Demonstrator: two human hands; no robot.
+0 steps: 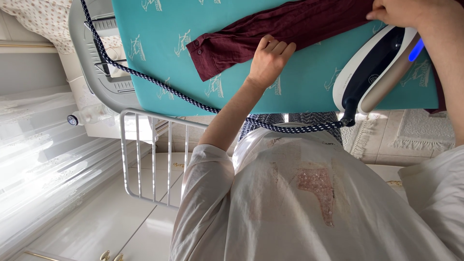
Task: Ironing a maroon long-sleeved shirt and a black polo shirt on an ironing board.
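Pale glossy floor tiles (96,227) and sheer white curtains (34,145) fill the left of the view, with a fringed rug (425,130) at the right edge beneath the board; a turquoise ironing board (159,58) patterned with small white figures spans the upper part of the frame, its grey end rest (82,48) and a white wire rack (145,159) jutting off the left end. On the board lies a dark maroon shirt (290,26), one sleeve stretched toward the left so that its buttoned cuff (200,55) ends on the turquoise cover. The left hand (268,60) rests on the lower edge of that sleeve, fingers curled and pressing the cloth flat against the board rather than gripping it; the right hand (403,12) lies at the top right, closed over the maroon cloth there, though the frame's edge cuts it off and the exact hold cannot be told. Just below the right hand stands a white and dark steam iron (372,72) with a blue light, touched by neither hand; its blue-and-white braided cord (145,77) runs across the board to the left and loops under the near edge. A white embroidered top (299,203) fills the foreground.
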